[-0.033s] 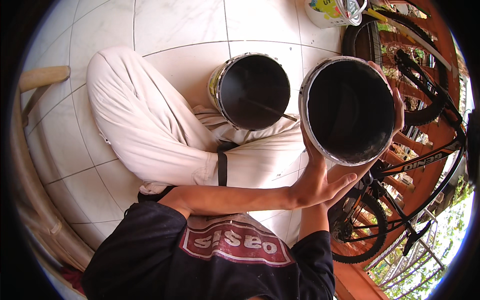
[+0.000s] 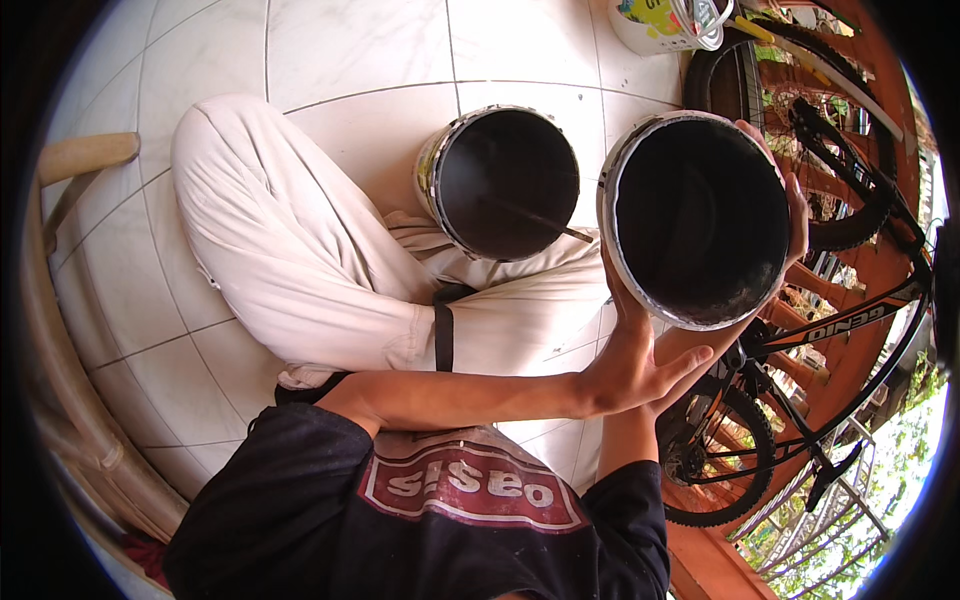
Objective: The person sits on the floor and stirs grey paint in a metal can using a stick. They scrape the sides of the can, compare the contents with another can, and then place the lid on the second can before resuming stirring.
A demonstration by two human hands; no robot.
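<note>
Both of my hands hold a round bucket (image 2: 698, 218) up on the right, its dark inside facing me and its pale rim smeared. My left hand (image 2: 632, 362) supports the near lower side, thumb stretched out to the right and fingers partly hidden behind the wall. Around the far right side curl the fingers of my right hand (image 2: 796, 225); its palm is out of sight. A second bucket (image 2: 430, 178) stands on the floor by my legs, dark inside, with spattered edges. A thin stick (image 2: 545, 221) leans in it, its end over the rim.
A white tub (image 2: 655, 28) with a handle stands at the far right. A bicycle (image 2: 830, 325) leans along a reddish-brown railing (image 2: 800, 190) close to my right arm. At the left is a wooden chair (image 2: 90, 155). Pale tiles (image 2: 350, 45) cover the floor.
</note>
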